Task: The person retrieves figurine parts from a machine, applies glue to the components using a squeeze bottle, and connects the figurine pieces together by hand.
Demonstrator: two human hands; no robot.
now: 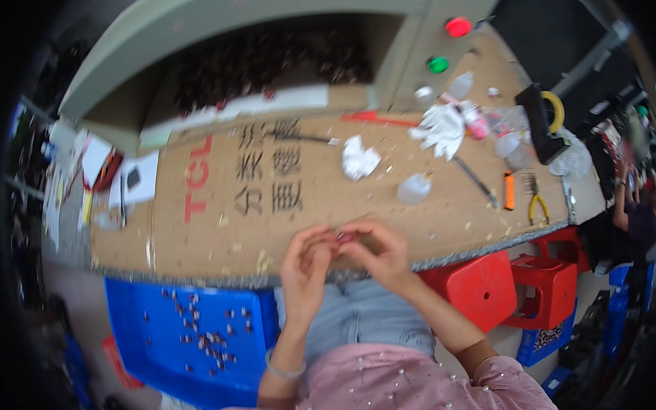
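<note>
Close together over the front edge of the worktable, my left hand (305, 268) and my right hand (381, 252) both pinch a small dark-red piece (344, 238) with a shiny bit on it. The fingertips cover most of this piece, and it is too small to name its kind. A blue bin (132, 328) stands below the table's edge, left of my lap, with several small dark-and-light parts (211, 345) scattered in it. Beyond my hands, the table is covered with printed cardboard (218, 237).
A grey machine housing (116, 75) with a dark pile of small parts (231, 68) inside stands at the back. On the right lie a clear squeeze bottle (414, 188), white gloves (440, 129), crumpled tissue (360, 158), an orange cutter (509, 191) and yellow-handled pliers (539, 208). Red stools (477, 286) stand below.
</note>
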